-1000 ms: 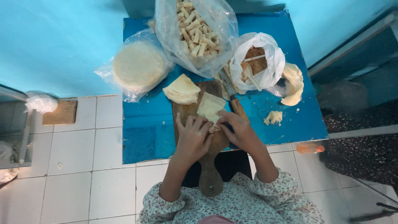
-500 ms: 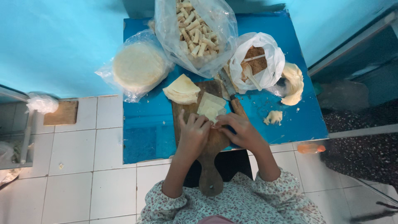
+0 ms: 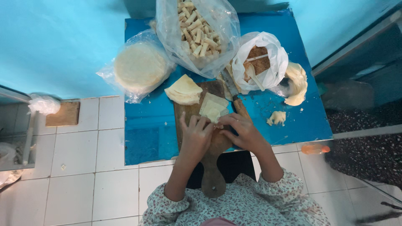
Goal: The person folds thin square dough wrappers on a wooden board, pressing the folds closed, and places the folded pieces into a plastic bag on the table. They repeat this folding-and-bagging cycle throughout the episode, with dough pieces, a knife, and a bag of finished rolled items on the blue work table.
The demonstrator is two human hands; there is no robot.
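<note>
The thin, pale yellow square of dough point(image 3: 212, 108) lies on the brown wooden cutting board point(image 3: 213, 167), at the end far from the board's handle. The left hand point(image 3: 196, 136) and the right hand point(image 3: 242, 132) meet at the sheet's near edge, fingers bent and pinching the dough between them. It looks soft, light and floppy, so it could tear; holding it gently by the edge with fingertips seems best. Just past the board's far end sit a stack of folded pale dough wedges point(image 3: 183, 89) and a dark-handled knife point(image 3: 233, 97). Beyond the board are a clear bag of small rolled sticks point(image 3: 197, 33) and a white bag of brown filling point(image 3: 259, 62).
</note>
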